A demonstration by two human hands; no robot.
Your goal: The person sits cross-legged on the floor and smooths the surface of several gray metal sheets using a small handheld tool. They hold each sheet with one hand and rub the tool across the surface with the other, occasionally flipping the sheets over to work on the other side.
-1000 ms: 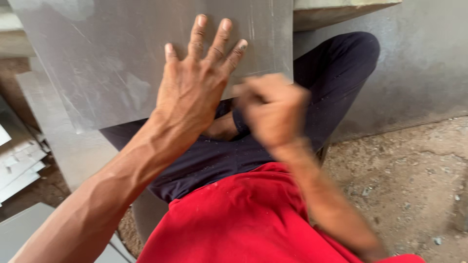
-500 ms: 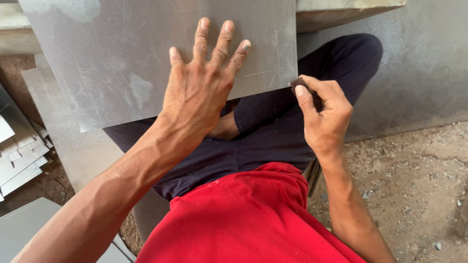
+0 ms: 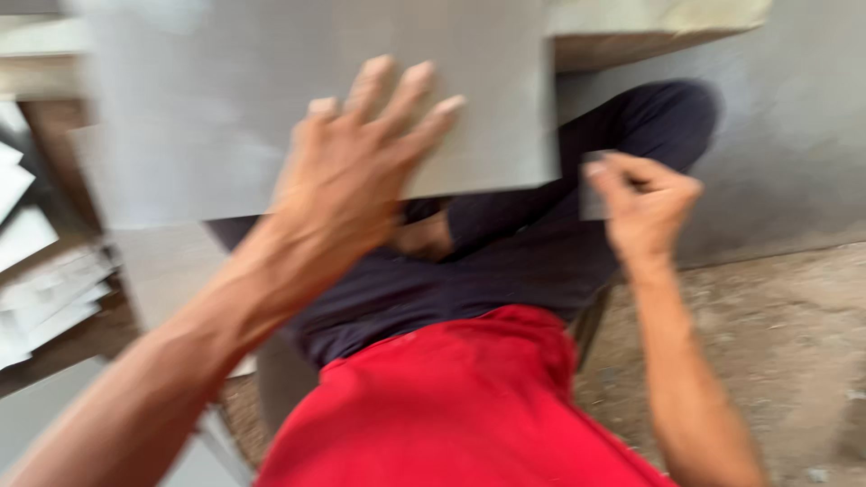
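Frame motion-blurred, your left hand [image 3: 361, 171] spread flat on grey metal sheet [image 3: 271, 108] across your lap, top edge cut off, your right hand [image 3: 645, 203] pinching small grey piece [image 3: 593, 194], too smeared to identify, just off sheet's right edge, stacked sheets [image 3: 36, 289] left, dirt floor [image 3: 776, 334], grey wall [image 3: 794, 135].

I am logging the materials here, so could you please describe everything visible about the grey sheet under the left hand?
The grey sheet is a flat, thin, squarish panel with a dull, metal-like surface, blurred here. It lies over the seated person's lap, its near edge above the dark trousers. The left hand presses flat on it, fingers spread. The right hand is off its right corner, apart.
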